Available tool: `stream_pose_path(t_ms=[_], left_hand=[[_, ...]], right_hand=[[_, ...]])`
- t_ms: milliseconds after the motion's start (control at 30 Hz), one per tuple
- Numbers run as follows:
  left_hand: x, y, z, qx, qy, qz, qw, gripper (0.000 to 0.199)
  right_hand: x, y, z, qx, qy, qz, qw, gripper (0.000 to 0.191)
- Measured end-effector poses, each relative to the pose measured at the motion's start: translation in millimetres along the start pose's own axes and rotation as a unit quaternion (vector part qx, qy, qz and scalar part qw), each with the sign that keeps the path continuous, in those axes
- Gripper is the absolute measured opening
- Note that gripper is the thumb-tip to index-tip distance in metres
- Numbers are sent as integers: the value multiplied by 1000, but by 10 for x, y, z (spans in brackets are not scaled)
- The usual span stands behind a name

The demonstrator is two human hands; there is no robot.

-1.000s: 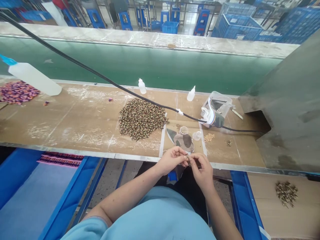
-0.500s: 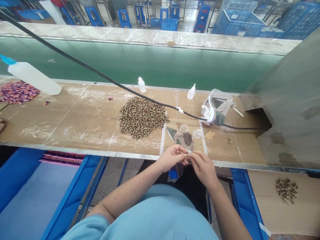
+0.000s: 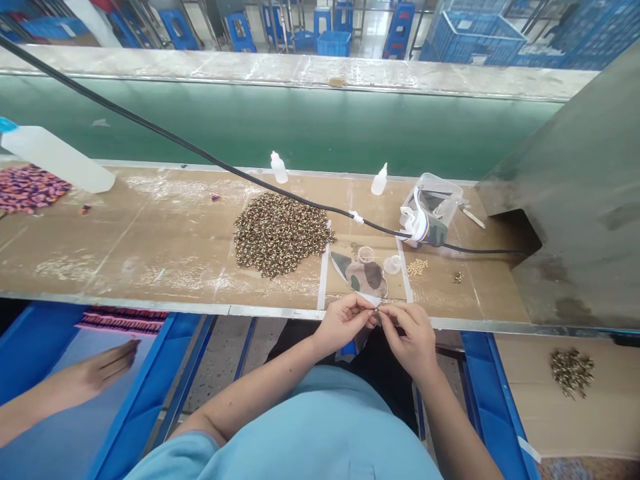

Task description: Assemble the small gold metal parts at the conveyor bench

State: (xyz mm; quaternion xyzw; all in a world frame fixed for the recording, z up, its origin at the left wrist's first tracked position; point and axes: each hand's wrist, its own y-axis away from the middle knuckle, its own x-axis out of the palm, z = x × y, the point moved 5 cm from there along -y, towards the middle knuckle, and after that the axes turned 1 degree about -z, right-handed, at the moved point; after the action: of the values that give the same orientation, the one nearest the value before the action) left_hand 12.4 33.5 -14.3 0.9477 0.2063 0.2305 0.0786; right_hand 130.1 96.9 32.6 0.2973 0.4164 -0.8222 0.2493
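Near the front edge of the bench, my left hand (image 3: 345, 322) and my right hand (image 3: 411, 333) meet fingertip to fingertip. Both are closed in a pinch around something tiny that I cannot make out. Just beyond them lies a camouflage cloth piece (image 3: 357, 273) with a pale edge. Behind the cloth stand a small clear cup (image 3: 366, 255) and a second clear cup or lid (image 3: 393, 265). To the right is a little heap of pale beige bits (image 3: 417, 267). Left of the cloth sits a large pile of small gold-and-dark pieces (image 3: 283, 233).
A black cable (image 3: 210, 159) crosses above the bench. Two small white bottles (image 3: 279, 168) and a clear box (image 3: 440, 193) stand at the back. A metal housing (image 3: 575, 220) is at right. Another person's hand (image 3: 95, 375) hovers over a blue tray (image 3: 30, 417) at left.
Another person's arm has come in at the lower left, over the blue tray. My hands stay pinched together at nearly the same place. The view has shifted slightly.
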Motion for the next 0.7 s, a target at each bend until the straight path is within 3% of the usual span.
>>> stream_pose_path(t_ms=[333, 700], left_hand=[[15, 17, 68, 20, -49, -7, 999, 23], [-54, 17, 95, 72, -209, -34, 975, 11]], right_hand=[[-30, -63, 117, -63, 62, 0, 996, 9], [-27, -158, 166, -109, 91, 82, 986, 18]])
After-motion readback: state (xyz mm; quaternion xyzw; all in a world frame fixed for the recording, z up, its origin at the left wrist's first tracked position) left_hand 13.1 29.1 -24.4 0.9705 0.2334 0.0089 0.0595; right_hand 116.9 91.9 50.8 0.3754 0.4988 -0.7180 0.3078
